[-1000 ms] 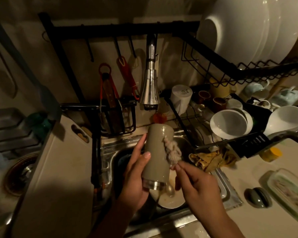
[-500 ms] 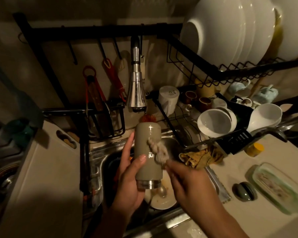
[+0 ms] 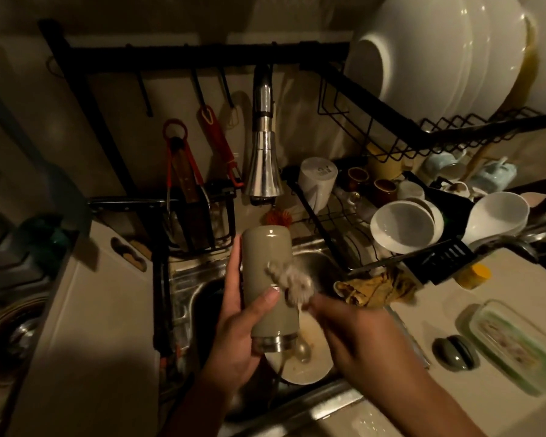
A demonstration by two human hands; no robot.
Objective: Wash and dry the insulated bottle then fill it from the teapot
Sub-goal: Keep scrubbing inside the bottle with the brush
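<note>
Rack of black metal bars (image 3: 202,58) spans the far wall above the basin. Tall white plates (image 3: 438,64) stand on edge in its upper right tier, and white bowls (image 3: 402,227) lie tilted in the lower right tier.

Stainless-steel sink (image 3: 183,279) occupies the centre, with a pale cutting board (image 3: 76,310) to its left. Chrome spray-head faucet (image 3: 264,165) hangs over the far side of the sink.

Olive-grey cylindrical insulated bottle (image 3: 259,263) is held in the air over the sink, just on the near side of the faucet head. Its closed end points away from me and its bare steel rim points toward me, above a soiled white plate (image 3: 306,370) lying in the basin.

My left hand (image 3: 234,335) wraps the bottle from the left, fingers behind the barrel and thumb across the front.

My right hand (image 3: 360,339), blurred by motion, has its fingertips gathered on the near end of a pale knotted tuft (image 3: 289,282) that lies against the bottle's right side. Whether this tuft is a cord or a scrubber I cannot tell.

Crumpled yellow cloth (image 3: 379,290) rests at the sink's right edge, just beyond the right hand. Clear glass tray (image 3: 514,342) sits on the counter at the near right, with a dark oval object (image 3: 454,353) just to its left.
</note>
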